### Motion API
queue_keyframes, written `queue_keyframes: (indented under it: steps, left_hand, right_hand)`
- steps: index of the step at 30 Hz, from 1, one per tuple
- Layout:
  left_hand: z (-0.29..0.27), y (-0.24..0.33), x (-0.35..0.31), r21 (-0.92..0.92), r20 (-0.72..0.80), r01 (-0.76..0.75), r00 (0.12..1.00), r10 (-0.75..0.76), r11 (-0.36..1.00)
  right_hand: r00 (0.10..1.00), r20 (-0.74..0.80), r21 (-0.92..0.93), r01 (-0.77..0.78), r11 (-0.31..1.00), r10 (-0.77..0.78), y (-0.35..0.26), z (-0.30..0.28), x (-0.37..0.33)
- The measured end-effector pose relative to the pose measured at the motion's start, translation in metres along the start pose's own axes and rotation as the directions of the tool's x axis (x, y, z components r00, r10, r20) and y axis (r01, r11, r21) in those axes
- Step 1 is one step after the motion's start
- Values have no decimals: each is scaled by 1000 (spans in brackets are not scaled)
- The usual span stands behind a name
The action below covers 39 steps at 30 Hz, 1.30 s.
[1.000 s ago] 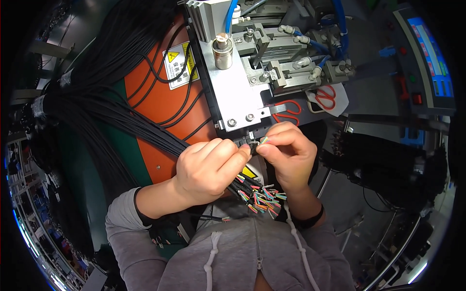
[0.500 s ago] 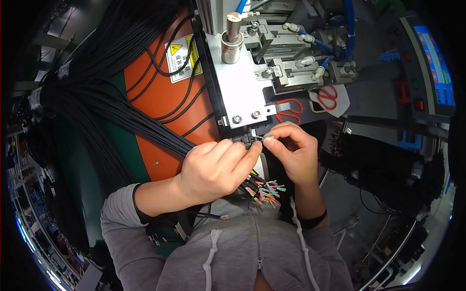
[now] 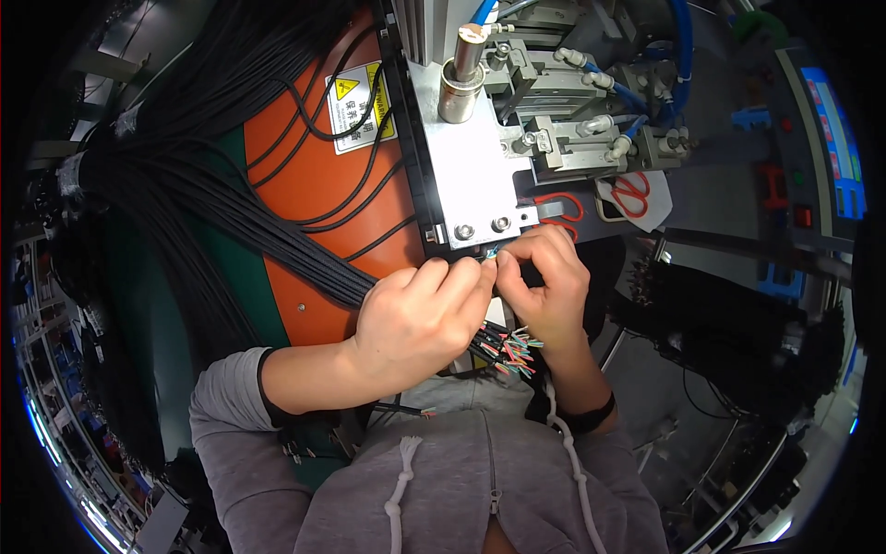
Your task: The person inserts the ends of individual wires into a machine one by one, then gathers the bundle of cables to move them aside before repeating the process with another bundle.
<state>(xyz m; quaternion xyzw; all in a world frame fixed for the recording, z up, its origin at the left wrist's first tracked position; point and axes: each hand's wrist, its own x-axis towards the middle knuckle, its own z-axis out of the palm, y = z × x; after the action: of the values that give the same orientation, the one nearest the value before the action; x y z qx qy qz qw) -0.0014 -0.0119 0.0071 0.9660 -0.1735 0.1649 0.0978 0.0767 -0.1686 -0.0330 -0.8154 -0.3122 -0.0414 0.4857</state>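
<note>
My left hand (image 3: 420, 309) is closed in a pinch on the end of a cable, just under the front edge of the metal machine block (image 3: 471, 185). Thin coloured wires (image 3: 492, 250) show at its fingertips. Close beside it, my right hand (image 3: 551, 284) has thumb and forefinger pressed together at the same wires. The fingers hide most of the cable end. Below both hands lies a bundle of black cables (image 3: 508, 351) with stripped ends showing red, green and other coloured wires.
Long black cables (image 3: 268, 235) run across the orange panel (image 3: 314, 277) on the left. Red-handled scissors (image 3: 631, 196) lie right of the block, near pneumatic cylinders with blue hoses (image 3: 683, 55). A lit screen (image 3: 831, 138) stands far right. More black cables (image 3: 720, 309) hang at right.
My right hand has moved slightly left and up, closer to the left fingertips. The wire ends have moved up towards the machine block. The view has shifted a little.
</note>
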Motion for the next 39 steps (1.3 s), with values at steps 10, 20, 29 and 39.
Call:
queue_keyframes:
  steps: [10, 20, 29, 39]
  left_hand:
    - [7, -11, 4, -23, -147, -45, 988, 41, 999]
    - [-9, -8, -5, -51, 11, 75, 997, -75, 996]
    - [-10, -11, -8, -69, 90, 151, 985, -144, 986]
    - [-18, -16, 3, -227, -363, -164, 929, 73, 960]
  right_hand:
    - [847, 181, 381, -530, 758, 500, 12, 2, -8]
    - [992, -41, 133, -116, 984, 122, 9, 3, -6]
    - [890, 256, 574, 173, 801, -376, 8, -35, 5]
    - [1000, -2, 639, -9, 769, 13, -24, -17, -5]
